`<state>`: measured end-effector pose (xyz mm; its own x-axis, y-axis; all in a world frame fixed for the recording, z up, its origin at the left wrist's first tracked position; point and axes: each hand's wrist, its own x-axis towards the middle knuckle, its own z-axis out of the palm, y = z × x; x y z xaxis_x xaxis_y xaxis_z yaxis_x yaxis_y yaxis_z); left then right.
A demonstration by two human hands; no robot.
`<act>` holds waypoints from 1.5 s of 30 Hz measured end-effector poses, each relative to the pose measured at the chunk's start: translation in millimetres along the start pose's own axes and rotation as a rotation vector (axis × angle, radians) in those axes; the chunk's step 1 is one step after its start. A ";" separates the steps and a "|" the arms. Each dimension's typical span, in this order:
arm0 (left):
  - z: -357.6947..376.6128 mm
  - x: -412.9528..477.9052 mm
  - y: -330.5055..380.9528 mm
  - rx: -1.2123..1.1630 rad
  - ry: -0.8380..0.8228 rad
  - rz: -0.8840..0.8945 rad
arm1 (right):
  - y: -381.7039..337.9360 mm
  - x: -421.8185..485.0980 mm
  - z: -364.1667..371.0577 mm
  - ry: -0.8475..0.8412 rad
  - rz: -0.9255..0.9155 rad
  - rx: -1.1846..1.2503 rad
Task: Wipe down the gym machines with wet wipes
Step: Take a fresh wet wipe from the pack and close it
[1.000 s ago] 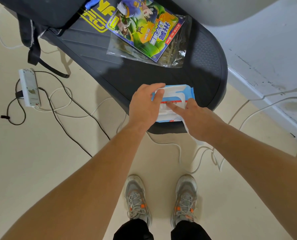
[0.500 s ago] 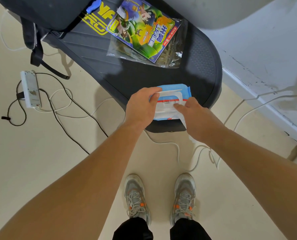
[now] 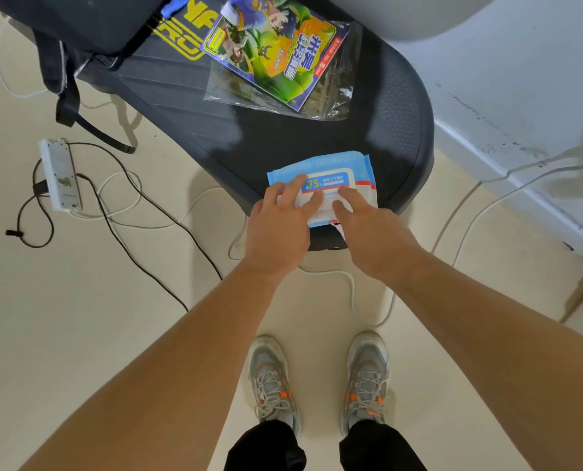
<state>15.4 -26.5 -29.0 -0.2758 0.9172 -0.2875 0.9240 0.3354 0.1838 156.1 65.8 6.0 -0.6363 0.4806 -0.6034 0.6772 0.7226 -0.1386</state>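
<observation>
Hands: left hand (image 3: 279, 229) and right hand (image 3: 376, 237) side by side, fingers stretched flat on top of wet wipes pack (image 3: 324, 180), neither curled round it. Pack: blue and white, label up, lying flat at near end of dark gym machine deck (image 3: 317, 137). Farther along deck: comic book (image 3: 273, 45) in clear wrapper; black backpack (image 3: 79, 22) at far left, strap hanging over the edge. Floor, left: white power strip (image 3: 59, 175). Floor, near: grey shoes (image 3: 273, 379) with orange lace tabs
</observation>
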 end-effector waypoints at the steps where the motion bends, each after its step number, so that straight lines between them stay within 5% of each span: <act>1: -0.4 0.5 0.2 0.019 -0.006 0.002 | -0.4 0.1 0.9 -0.011 -0.010 -0.019; 6: -10.8 2.9 1.4 0.056 -0.150 0.003 | 0.0 1.1 -8.3 -0.040 -0.021 0.001; 12: -73.5 -22.3 14.7 -0.132 -0.197 -0.054 | 8.1 -50.4 -61.0 -0.001 0.060 0.342; 20: -262.8 -123.7 66.6 -0.181 -0.385 -0.180 | 15.9 -216.7 -204.3 0.106 0.272 0.590; 25: -382.7 -182.7 116.8 -0.244 -0.320 -0.148 | 6.9 -325.7 -288.1 0.142 0.340 0.691; 28: -437.4 -205.9 144.9 -0.237 -0.236 -0.084 | 3.3 -380.3 -321.1 0.202 0.360 0.694; 36: -507.1 -246.0 211.9 -0.189 -0.320 0.150 | -15.9 -529.9 -337.6 0.389 0.628 0.835; 45: -515.0 -316.2 280.7 0.091 -0.528 0.759 | -110.3 -681.9 -259.1 0.565 1.173 1.042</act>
<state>225.4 -111.6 597.7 0.5468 0.6600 -0.5151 0.8311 -0.3531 0.4297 419.6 -212.9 636.2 0.4738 0.7612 -0.4428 0.6441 -0.6425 -0.4151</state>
